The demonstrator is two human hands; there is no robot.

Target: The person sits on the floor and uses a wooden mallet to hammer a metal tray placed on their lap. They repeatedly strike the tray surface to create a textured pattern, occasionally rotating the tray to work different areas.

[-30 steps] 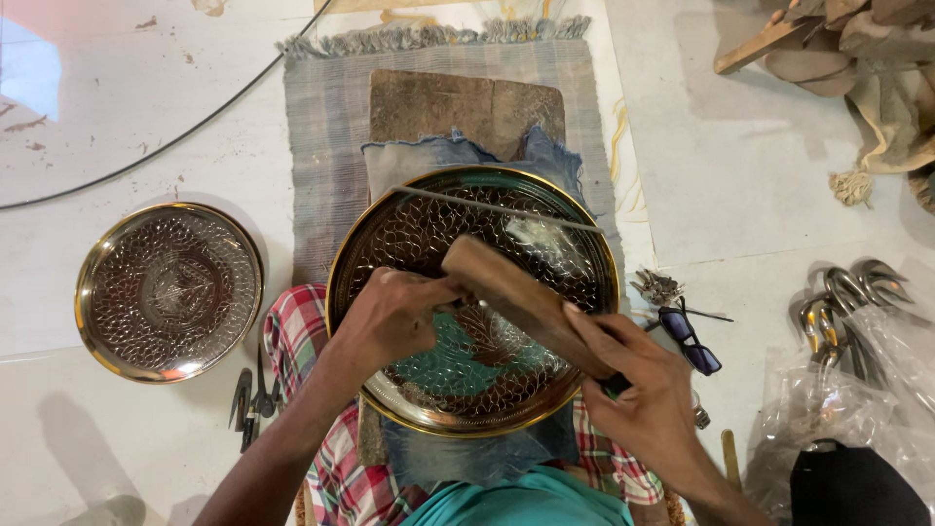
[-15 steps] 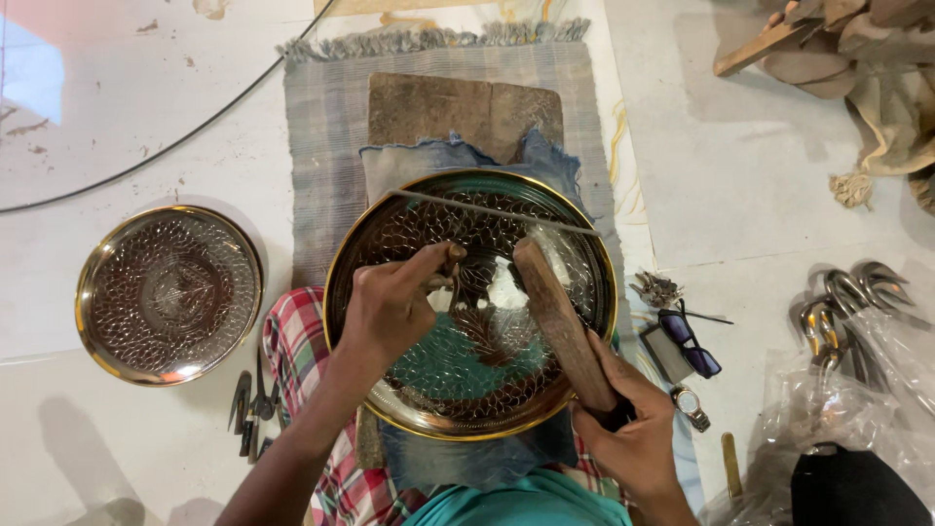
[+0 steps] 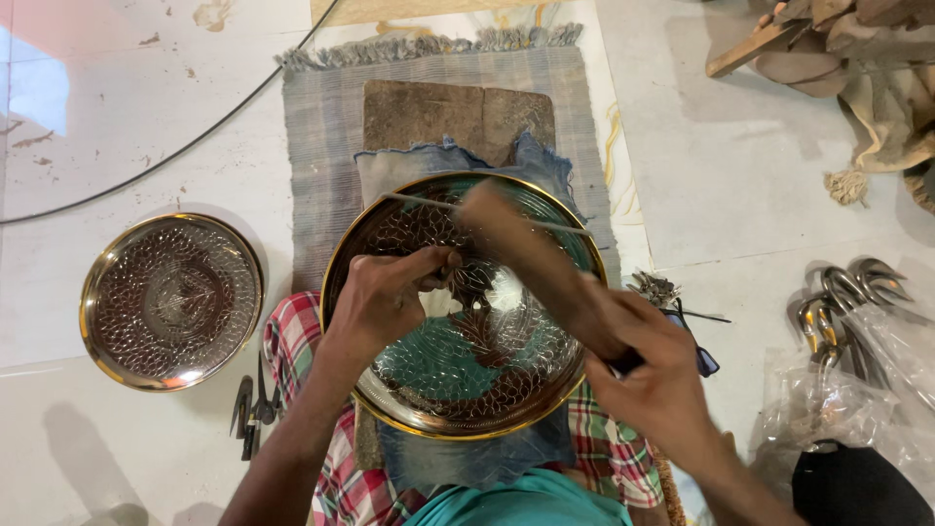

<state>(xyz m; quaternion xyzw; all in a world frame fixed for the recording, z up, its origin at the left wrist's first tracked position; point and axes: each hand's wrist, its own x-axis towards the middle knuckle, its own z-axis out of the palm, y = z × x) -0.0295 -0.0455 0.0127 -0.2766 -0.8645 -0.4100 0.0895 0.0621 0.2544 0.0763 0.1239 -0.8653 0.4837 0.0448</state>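
A round engraved metal plate (image 3: 458, 390) with a golden rim rests on my lap over blue denim cloth. My left hand (image 3: 385, 297) pinches a small metal punch against the plate's middle, fingertips near the centre. My right hand (image 3: 648, 375) grips the lower end of a wooden mallet (image 3: 521, 248), which is blurred and angled up-left over the plate's upper part. A thin metal rod (image 3: 487, 216) lies across the plate's far side.
A second engraved plate (image 3: 170, 300) lies on the floor at left, with small pliers (image 3: 251, 409) beside it. A striped mat (image 3: 321, 127) and a brown slab (image 3: 453, 112) sit ahead. Metal tools (image 3: 838, 302), a plastic bag (image 3: 857, 390) and wood scraps (image 3: 828, 39) are at right.
The mallet has swung: from lying across the plate, to standing more upright at right, to now angled up-left over the plate. My left hand stays at the plate's centre.
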